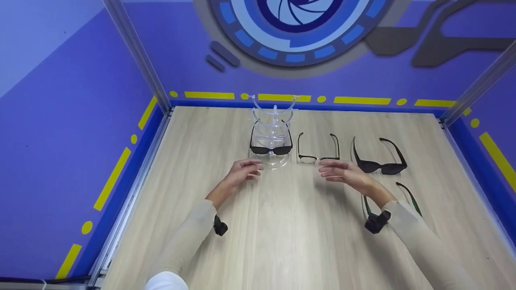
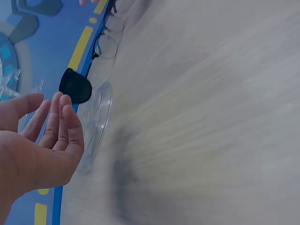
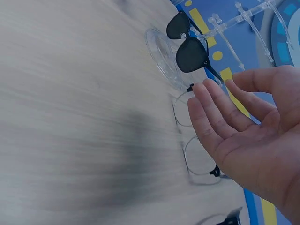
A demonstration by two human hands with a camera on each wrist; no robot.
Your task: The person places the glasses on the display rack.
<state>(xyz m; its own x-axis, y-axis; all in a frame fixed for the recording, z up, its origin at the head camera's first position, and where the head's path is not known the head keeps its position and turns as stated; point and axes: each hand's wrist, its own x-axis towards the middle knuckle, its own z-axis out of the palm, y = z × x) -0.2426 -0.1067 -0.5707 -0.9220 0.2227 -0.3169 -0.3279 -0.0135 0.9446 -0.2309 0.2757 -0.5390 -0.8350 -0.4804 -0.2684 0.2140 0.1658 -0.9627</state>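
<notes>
While the dark sunglasses (image 1: 271, 150) sit low on the clear stand (image 1: 275, 131), lenses facing the person and arms running back on either side of its post, both hands are around the front. The left hand (image 1: 242, 172) is just beside the near lens edge, fingers loosely bent, close to one another, nothing between them and the thumb; whether a fingertip touches the lens, I cannot tell. The right hand (image 1: 344, 174), its fingers slightly apart and likewise holding nothing, is in front of the clear glasses (image 1: 308, 160), covering part of one lens. Farther right on the table (image 1: 282, 241) lie the big sunglasses (image 1: 381, 168) and, partly behind the right forearm, the green pair (image 1: 413, 199).

The sunglasses should handle as light and fairly stiff, with hinges that give easily; the lenses look smooth, likely to slip and smudge. The best hold is probably at both outer corners, by the hinges, pinched lightly. The stand looks like thin plastic, probably light, easily nudged and brittle at its prongs; its post seems the steadier grip.
</notes>
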